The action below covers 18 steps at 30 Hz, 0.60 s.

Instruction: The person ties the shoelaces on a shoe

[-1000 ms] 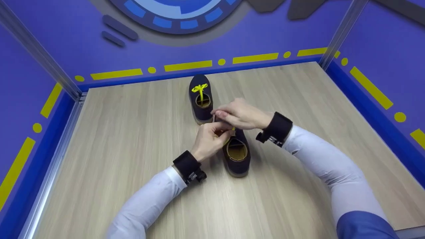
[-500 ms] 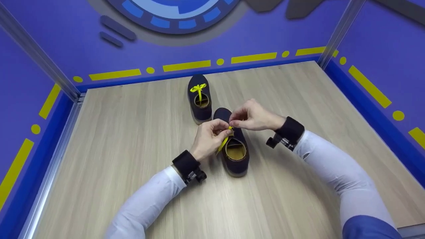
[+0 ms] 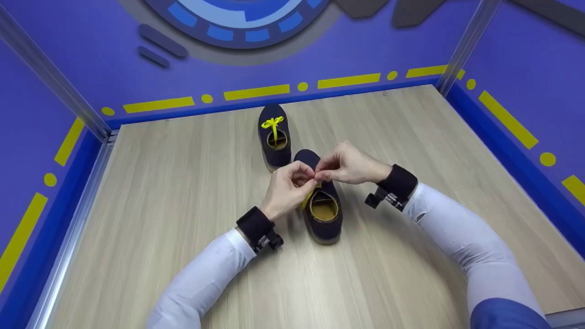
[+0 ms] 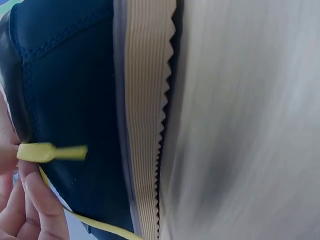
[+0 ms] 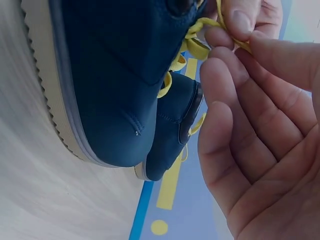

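Observation:
A dark shoe (image 3: 328,234) with a tan inside stands on the table, its toe toward the back wall. Over its front opening my left hand (image 3: 284,191) pinches the yellow shoelace (image 4: 40,152) between thumb and fingers; a loop and short end stick out in the left wrist view. My right hand (image 3: 349,164) meets it there, thumb and forefinger pinching a strand of the lace (image 5: 242,45), other fingers loosely bent. The fingertips of both hands almost touch and hide the knot area in the head view. One length of lace (image 4: 107,227) hangs down the shoe's side.
Behind and slightly left stands a matching shoe (image 3: 276,159) with its yellow lace tied in a bow (image 3: 273,122). Both shoes rest on a wood-grain table (image 3: 192,183). Blue-purple panels (image 3: 292,59) with yellow markings enclose the back and sides.
My right hand has drawn back from over the shoe's toe toward the right, then come down to the left fingertips and pinched the lace. The left hand stays almost in place.

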Available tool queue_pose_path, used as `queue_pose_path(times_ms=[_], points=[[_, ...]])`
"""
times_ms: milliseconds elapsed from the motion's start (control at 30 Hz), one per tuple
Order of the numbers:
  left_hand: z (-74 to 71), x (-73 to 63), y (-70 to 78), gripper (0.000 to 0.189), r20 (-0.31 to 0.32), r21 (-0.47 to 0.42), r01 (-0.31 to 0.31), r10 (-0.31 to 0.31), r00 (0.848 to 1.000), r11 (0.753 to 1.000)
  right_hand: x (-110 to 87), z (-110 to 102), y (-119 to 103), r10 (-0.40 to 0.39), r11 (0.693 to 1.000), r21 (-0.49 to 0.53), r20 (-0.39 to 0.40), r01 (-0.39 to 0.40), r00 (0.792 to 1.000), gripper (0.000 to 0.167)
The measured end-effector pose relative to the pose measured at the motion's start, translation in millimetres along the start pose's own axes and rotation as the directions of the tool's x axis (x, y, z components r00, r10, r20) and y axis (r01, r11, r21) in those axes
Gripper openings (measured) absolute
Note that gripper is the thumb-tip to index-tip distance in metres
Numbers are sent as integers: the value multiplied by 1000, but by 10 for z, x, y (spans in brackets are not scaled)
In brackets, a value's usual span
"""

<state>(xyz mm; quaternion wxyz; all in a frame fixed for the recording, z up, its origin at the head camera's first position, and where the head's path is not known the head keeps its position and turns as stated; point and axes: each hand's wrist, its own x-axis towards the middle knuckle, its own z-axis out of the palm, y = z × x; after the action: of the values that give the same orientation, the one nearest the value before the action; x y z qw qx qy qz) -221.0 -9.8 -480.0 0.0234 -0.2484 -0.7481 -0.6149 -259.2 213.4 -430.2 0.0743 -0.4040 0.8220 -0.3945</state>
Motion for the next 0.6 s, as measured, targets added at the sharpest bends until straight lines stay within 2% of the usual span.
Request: queue_pose_path(times_ms=[100, 200, 300, 400, 500, 600], points=[[-22, 17, -4, 9, -23, 64, -5, 6, 1000, 998, -8, 1, 7, -5, 1000, -14, -8, 5, 1000, 10], [-51, 32, 13, 19, -47, 190, -10, 19, 999, 982, -8, 0, 10, -9, 1000, -20, -11, 9, 1000, 11], [-73, 45, 45, 25, -26, 324, -12, 21, 999, 946, -11, -2, 20, -9, 1000, -11, -11, 9, 1000, 10], [-78, 56, 78, 23, 23, 432, -19, 10, 1000, 901, -12, -3, 29, -2, 1000, -5, -5, 2, 1000, 10], [-76, 62, 94, 16, 49, 502, -38, 15, 999, 864, -10, -9, 43, -13, 1000, 6, -11, 13, 1000, 8], [-80, 62, 94, 12, 50, 523, -43, 20, 999, 851, -6, -10, 54, -35, 999, 16, -26, 36, 999, 6]])
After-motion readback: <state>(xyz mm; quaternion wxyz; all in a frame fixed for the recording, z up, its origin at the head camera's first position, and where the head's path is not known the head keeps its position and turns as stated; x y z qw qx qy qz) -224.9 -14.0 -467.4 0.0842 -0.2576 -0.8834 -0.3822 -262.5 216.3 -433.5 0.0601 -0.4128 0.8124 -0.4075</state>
